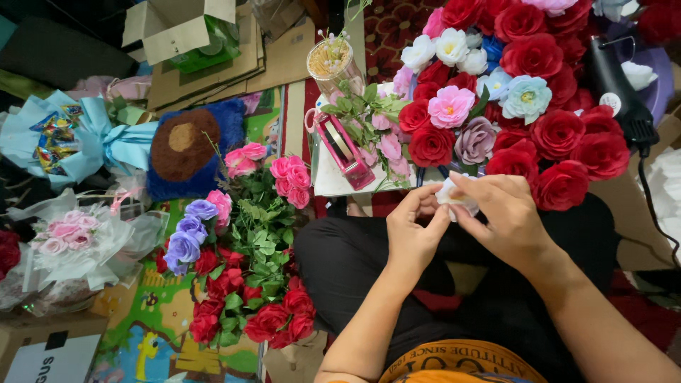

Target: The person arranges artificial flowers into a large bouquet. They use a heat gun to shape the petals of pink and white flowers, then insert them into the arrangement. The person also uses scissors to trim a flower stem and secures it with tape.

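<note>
Held item: small white crumpled piece, probably tissue or fabric (pixel 454 195), pinched between both hands above the lap; its shape is too hidden to give a long axis. Right hand (pixel 500 216) closes fingers and thumb over it from the right and covers most of it; left hand (pixel 413 230) nips its left edge with fingertips pressed together. Just beyond: bed of red, pink and white artificial roses (pixel 539 92). Left of that: pink tape dispenser (pixel 342 150) on a white board. Far left: blue-wrapped bouquet (pixel 64 138); open brown cardboard box (pixel 181 28) with a green packet inside. Bottom left: white rectangular label (pixel 53 360), black lettering.
</note>
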